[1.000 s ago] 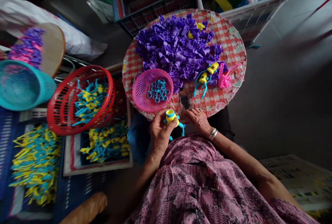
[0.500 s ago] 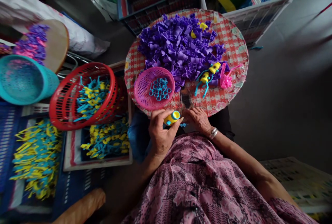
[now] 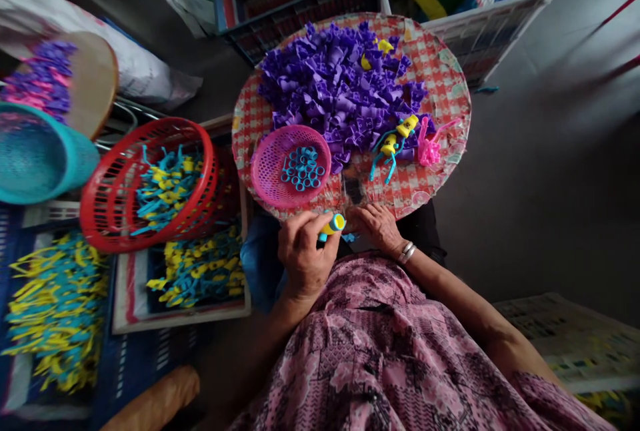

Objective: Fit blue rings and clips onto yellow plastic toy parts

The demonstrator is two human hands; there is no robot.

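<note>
Between the thumb and fingers of my left hand (image 3: 306, 254) is a small yellow plastic cylinder (image 3: 332, 225) with a light-blue ring at its open end and a blue nub below. My right hand (image 3: 379, 226) is at the near edge of the round table, its fingers bent together; their tips, and anything in them, are hidden. Just beyond my left hand, a pink mesh basket (image 3: 264, 174) holds small blue rings (image 3: 304, 168). Two yellow figures (image 3: 389, 145) with blue limbs lie past my right hand, beside a pink piece (image 3: 429, 149).
Purple plastic parts (image 3: 340, 88) heap on the checked table (image 3: 450, 94). At left stand a red basket (image 3: 95, 208) and a tray (image 3: 123, 298) of yellow-blue pieces, plus a turquoise basket (image 3: 80, 161). Crates (image 3: 480, 44) stand behind the table. Another person's arm (image 3: 160, 398) shows lower left.
My left hand has tilted the yellow cylinder, its ringed end now facing more to the right. The right hand stays at the table edge. The view has shifted slightly.
</note>
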